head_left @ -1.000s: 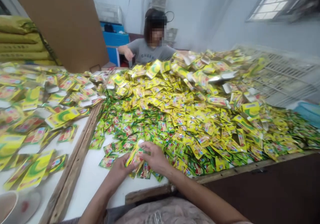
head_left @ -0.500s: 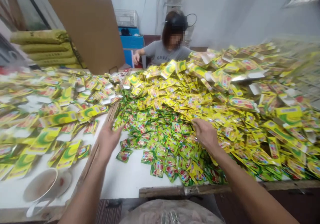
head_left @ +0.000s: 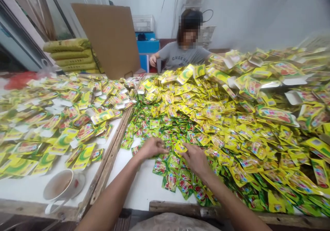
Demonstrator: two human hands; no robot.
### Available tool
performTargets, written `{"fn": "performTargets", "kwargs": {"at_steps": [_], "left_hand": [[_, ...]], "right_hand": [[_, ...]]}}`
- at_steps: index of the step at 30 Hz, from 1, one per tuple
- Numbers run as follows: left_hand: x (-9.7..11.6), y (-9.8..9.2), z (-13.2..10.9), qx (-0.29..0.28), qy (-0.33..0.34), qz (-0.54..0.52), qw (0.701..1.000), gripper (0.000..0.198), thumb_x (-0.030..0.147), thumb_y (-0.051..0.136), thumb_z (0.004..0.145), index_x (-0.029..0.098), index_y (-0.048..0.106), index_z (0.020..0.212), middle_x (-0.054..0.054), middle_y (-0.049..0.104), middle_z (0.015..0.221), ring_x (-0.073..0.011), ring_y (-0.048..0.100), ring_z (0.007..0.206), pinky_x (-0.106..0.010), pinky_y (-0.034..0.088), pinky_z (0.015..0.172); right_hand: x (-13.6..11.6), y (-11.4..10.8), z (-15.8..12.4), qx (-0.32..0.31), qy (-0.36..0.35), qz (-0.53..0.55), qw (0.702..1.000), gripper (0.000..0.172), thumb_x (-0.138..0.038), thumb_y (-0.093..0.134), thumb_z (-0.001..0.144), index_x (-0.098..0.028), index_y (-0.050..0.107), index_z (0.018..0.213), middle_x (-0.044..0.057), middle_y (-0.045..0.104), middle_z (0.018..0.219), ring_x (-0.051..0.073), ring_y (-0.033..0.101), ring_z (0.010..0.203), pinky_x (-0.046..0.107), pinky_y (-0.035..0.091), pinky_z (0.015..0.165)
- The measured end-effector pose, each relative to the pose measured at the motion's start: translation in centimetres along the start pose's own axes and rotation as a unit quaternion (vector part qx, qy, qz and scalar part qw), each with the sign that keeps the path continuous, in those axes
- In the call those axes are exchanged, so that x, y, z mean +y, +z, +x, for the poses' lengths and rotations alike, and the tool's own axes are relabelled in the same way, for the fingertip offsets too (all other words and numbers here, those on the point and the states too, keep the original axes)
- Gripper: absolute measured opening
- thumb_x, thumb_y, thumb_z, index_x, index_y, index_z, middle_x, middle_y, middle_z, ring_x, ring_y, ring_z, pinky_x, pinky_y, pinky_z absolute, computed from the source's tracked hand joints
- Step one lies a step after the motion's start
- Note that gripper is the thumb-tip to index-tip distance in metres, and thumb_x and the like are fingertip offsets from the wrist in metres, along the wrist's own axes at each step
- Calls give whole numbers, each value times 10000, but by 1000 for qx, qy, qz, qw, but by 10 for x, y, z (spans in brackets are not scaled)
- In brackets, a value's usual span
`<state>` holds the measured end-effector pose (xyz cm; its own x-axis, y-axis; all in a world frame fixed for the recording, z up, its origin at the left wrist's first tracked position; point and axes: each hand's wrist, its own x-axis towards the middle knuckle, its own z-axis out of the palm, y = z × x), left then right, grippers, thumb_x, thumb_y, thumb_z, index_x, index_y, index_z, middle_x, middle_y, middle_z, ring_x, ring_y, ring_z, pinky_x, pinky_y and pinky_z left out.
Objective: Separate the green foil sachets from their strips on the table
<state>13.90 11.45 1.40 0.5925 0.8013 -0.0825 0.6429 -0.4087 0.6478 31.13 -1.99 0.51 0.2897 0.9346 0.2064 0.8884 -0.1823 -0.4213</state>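
My right hand (head_left: 197, 159) pinches a small yellow sachet (head_left: 179, 148) between thumb and fingers, low over the pile. Just left of it, my left hand (head_left: 152, 148) has its fingers curled together above the green sachets (head_left: 170, 164); anything in them is too small or hidden to make out. The green sachets, printed with red fruit, lie loose around both hands on the white tabletop (head_left: 140, 186). Beyond and to the right rises a heap of yellow sachets (head_left: 206, 112), with flat yellow boxes (head_left: 277, 114) on it.
A wooden strip (head_left: 113, 155) divides the table. Filled yellow boxes (head_left: 84, 157) lie left of it, near a white cup (head_left: 58, 186) of brown liquid. A wooden edge (head_left: 177, 208) runs in front. Opposite sits a person (head_left: 180, 57), beside a cardboard sheet (head_left: 108, 38).
My left hand has moved from the wooden strip rightward over the green sachets, its fingers closing. The right hand has come left towards it and now holds a yellow sachet. The view has shifted left.
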Motion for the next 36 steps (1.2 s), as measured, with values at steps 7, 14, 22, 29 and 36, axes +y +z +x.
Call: {"fn": "performTargets", "kwargs": {"at_steps": [7, 14, 22, 29, 36], "left_hand": [[-1, -31, 58, 180, -153, 32, 971, 262, 405, 627, 713, 147, 599, 750, -147, 651, 845, -290, 590, 865, -331, 398, 690], [0, -11, 56, 147, -85, -33, 985, 133, 268, 621, 686, 199, 530, 754, 12, 562, 657, -157, 543, 644, -251, 388, 603], [-3, 23, -8, 61, -49, -400, 913, 285, 360, 650, 642, 187, 521, 828, 27, 530, 743, -107, 492, 593, -221, 449, 507], [-15, 30, -33, 120, -87, -420, 895, 348, 306, 750, 531, 167, 572, 795, 7, 578, 711, -126, 532, 615, -210, 421, 515], [5, 25, -51, 4, -49, -509, 860, 308, 265, 694, 623, 152, 617, 899, 31, 567, 624, -91, 493, 537, -201, 383, 531]], "right_hand": [[-8, 0, 9, 48, 25, 133, 990, 316, -272, 479, 812, -143, 603, 1072, 30, 599, 646, 180, 553, 604, 277, 423, 555], [2, -8, 9, 28, 18, 39, 999, 117, -226, 503, 818, -167, 593, 864, 66, 635, 827, 177, 579, 678, 271, 413, 611], [-16, 9, 35, -55, 44, -47, 996, 242, -216, 610, 763, -154, 566, 993, 113, 649, 912, 249, 591, 851, 309, 404, 692], [-31, 7, 23, 9, 118, 318, 941, 213, -360, 619, 724, -197, 482, 732, -11, 539, 691, 151, 522, 652, 274, 418, 620], [-50, 20, 5, 18, 145, 495, 857, 380, -362, 701, 628, -207, 474, 890, -24, 541, 733, 135, 547, 662, 268, 457, 622]]}}
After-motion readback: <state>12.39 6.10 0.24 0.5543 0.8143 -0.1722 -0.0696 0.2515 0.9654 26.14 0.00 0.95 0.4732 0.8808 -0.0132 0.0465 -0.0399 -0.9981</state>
